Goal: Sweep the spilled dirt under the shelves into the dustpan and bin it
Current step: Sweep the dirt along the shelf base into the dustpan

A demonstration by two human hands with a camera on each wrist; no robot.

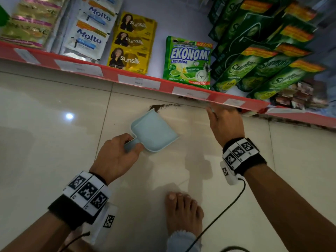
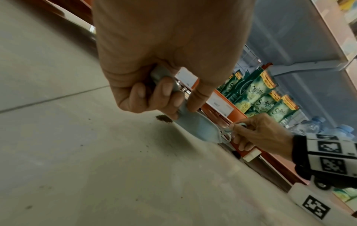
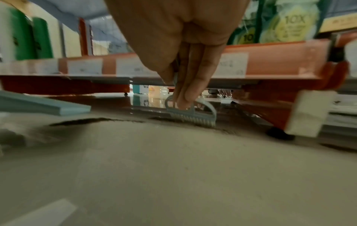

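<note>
Two hands are at work in the centre of the head view: my left hand (image 1: 116,157) grips the handle of the pale blue dustpan (image 1: 154,131), fingers curled round it, while my right hand (image 1: 225,122) reaches to the shelf edge at centre right and, as the right wrist view shows, pinches the small blue brush (image 3: 190,113) with its bristles down on the floor. The dirt (image 1: 158,107) lies as a dark heap and thin line just above the dustpan's upper corner, running rightward under the red shelf lip (image 1: 112,73); in the right wrist view the same streak (image 3: 96,120) sits between the dustpan's edge at far left and the brush at centre. I judge the main risk to be the pan itself: in the right wrist view its edge looks raised from the tile, so dirt swept leftward could pass beneath it. A quick stroke could also scatter grains across the glossy tile floor (image 1: 54,142), where stray specks already show in the left wrist view, or push them deeper under the low shelf, where I cannot see. My bare foot (image 1: 183,213) at lower centre stands near the work. The room is a shop aisle, with sachets and green detergent pouches (image 1: 187,62) filling the upper frame.
</note>
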